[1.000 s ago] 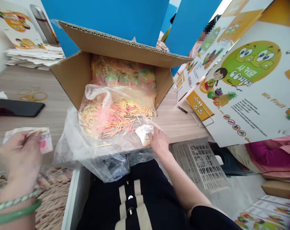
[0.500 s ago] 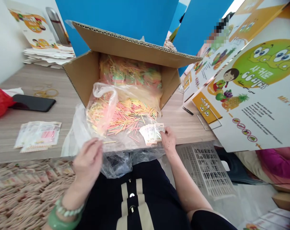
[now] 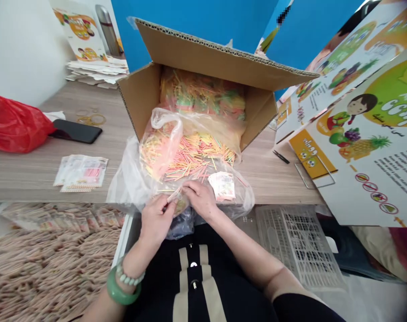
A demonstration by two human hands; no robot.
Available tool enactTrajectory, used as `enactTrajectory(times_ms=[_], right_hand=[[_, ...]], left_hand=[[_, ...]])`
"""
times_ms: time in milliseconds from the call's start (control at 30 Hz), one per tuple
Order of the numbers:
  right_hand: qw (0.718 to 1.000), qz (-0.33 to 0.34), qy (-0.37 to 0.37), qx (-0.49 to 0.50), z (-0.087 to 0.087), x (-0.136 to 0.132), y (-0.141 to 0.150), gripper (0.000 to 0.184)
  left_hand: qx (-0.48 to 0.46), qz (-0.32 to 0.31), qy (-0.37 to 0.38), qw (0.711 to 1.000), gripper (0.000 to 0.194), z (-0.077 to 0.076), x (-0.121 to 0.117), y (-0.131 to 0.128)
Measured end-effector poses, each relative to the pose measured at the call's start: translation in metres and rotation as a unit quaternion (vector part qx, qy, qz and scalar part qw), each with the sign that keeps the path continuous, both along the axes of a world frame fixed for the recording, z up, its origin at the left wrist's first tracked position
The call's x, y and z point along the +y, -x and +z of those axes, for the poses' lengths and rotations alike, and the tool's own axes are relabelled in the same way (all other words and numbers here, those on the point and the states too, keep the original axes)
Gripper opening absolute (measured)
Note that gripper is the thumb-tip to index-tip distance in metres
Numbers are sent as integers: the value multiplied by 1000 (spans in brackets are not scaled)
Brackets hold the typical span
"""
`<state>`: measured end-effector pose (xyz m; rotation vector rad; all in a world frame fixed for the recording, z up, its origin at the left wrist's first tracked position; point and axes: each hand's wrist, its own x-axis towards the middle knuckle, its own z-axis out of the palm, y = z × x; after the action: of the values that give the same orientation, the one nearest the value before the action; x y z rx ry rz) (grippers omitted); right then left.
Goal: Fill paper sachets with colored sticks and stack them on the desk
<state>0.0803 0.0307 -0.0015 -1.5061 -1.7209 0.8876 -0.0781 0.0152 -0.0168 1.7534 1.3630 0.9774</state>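
Both hands meet over the plastic at the table's front edge. Between them is a small printed packet (image 3: 174, 195), seen nearly edge-on. My left hand (image 3: 156, 219) pinches its lower left end, while the fingers of my right hand (image 3: 200, 200) close on the upper right end. Just right of my right hand lies a small stack of similar printed packets (image 3: 222, 185). Behind my hands, thin pink, yellow and green sticks (image 3: 190, 156) spill from a clear plastic bag (image 3: 127, 167). An open cardboard box (image 3: 134, 96) on its side holds more sticks in the bag.
At left on the table lie another packet stack (image 3: 81, 172), a black phone (image 3: 76, 131), rubber bands (image 3: 92, 119) and a red plastic bag (image 3: 17, 123). Tweezers (image 3: 280, 156) and printed cartons (image 3: 367, 156) are at right. Below left, a drawer holds masses of packets (image 3: 52, 264).
My right hand has left the packet stack and moved left with a packet. My left hand has come in to grip it too. The view has shifted left.
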Motion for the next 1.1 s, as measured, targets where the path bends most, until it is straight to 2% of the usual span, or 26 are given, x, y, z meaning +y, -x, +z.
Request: enactTrajectory(times_ms=[33, 100, 200, 333, 467, 567, 633, 700, 767, 833, 933, 1000, 1100], right_hand=[[997, 18, -15, -79, -3, 8, 11, 21], [972, 57, -24, -228, -9, 22, 30, 22], [935, 71, -21, -346, -12, 32, 45, 25], [918, 85, -39, -386, -10, 30, 51, 26], [910, 95, -65, -399, -7, 29, 50, 25], [911, 30, -59, -407, -2, 25, 33, 23], [903, -31, -42, -426, 3, 17, 12, 23], [894, -50, -19, -445, 5, 8, -12, 19], [888, -28, -15, -458, 4, 0, -33, 16], [882, 5, -26, -470, 2, -2, -47, 18], [867, 40, -65, -493, 1, 8, -55, 21], [855, 57, -90, -508, 3, 20, -57, 23], [846, 88, -108, -515, 9, 40, -62, 22]], left_hand=[[95, -27, -53, 994, 17, -3, 2, 9], [243, -87, -127, 958, 19, -9, 6, 24], [329, -121, -170, 921, 22, -22, 13, 36], [315, -136, -195, 919, 24, -34, 17, 42], [289, -134, -205, 925, 24, -39, 19, 45], [275, -122, -207, 931, 23, -38, 18, 48], [268, -114, -209, 934, 23, -32, 14, 47], [269, -101, -216, 933, 23, -23, 8, 40], [257, -122, -225, 932, 23, -14, 2, 26], [224, -192, -229, 928, 22, -9, -1, 8], [188, -281, -209, 918, 22, -10, 5, -17], [186, -295, -175, 921, 22, -15, 13, -27], [151, -284, -120, 939, 20, -23, 26, -30]])
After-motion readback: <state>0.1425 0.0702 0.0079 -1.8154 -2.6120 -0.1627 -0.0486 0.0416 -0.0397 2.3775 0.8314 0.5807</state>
